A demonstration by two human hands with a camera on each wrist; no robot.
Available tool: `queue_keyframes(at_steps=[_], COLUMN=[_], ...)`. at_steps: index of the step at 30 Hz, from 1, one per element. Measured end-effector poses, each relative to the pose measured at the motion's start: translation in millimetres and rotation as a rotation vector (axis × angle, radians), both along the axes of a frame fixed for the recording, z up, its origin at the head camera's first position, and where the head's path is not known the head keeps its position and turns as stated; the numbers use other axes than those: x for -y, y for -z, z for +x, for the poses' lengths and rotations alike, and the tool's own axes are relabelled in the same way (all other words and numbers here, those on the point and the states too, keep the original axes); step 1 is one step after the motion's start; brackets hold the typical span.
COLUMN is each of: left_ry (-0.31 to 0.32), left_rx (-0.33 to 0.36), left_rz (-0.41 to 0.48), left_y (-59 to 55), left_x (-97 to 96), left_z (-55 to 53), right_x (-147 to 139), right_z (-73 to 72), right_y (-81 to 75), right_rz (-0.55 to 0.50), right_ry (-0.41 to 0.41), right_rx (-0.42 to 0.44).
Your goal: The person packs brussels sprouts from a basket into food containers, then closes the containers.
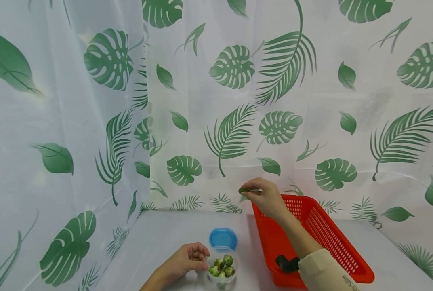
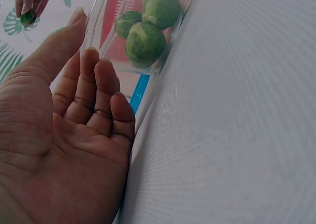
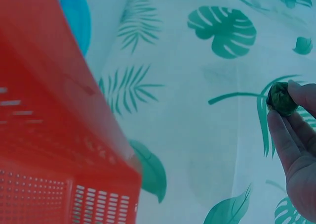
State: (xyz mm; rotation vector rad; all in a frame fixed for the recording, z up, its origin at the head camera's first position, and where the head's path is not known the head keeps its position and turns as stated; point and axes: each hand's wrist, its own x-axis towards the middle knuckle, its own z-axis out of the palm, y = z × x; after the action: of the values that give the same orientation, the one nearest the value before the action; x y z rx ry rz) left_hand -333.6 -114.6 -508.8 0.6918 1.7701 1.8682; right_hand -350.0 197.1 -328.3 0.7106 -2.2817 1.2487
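Note:
Several Brussels sprouts (image 1: 219, 265) fill a clear round plastic container (image 1: 234, 254). Beside it is my left hand (image 1: 187, 260), thumb and loosely curled fingertips right at the rim. The left wrist view shows this hand (image 2: 74, 130) with its palm uncovered and the container's clear wall (image 2: 91, 31) past the fingertips. My right hand (image 1: 265, 198) is raised above the far left corner of a red basket (image 1: 267, 242) and pinches a single Brussels sprout (image 1: 242, 190). In the right wrist view, thumb and fingertips grip this dark green sprout (image 3: 282, 99).
A blue round lid (image 1: 223, 238) lies just behind the container. Dark tube-like thing (image 1: 287, 264) shows by the right sleeve (image 1: 322, 270), over the basket's near end. Leaf-patterned sheeting (image 1: 202, 101) hangs behind and to the left of the white table (image 1: 158, 234).

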Motion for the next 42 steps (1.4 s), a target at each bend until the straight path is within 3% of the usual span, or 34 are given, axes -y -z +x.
queue_keyframes(at_steps=[6,18,34,42], left_ry=[0.005,0.009,0.005,0.011], left_rx=[-0.008,-0.009,-0.009,-0.012], left_rz=[-0.001,0.014,0.010,0.021], left_y=[-0.7,-4.1,-1.0,-0.1], left_x=[0.5,0.3,0.9,1.1], left_z=[-0.2,4.3,1.1,1.1], right_x=[8,19,31,35], right_z=[3.2,11.2,15.5,17.8], right_y=[-0.4,0.0,7.5,12.7], right_rz=[-0.001,0.033,0.033,0.062], right_ry=[-0.054,-0.090,-0.154,-0.137], right_rx=[-0.021,-0.035,0.013,0.044])
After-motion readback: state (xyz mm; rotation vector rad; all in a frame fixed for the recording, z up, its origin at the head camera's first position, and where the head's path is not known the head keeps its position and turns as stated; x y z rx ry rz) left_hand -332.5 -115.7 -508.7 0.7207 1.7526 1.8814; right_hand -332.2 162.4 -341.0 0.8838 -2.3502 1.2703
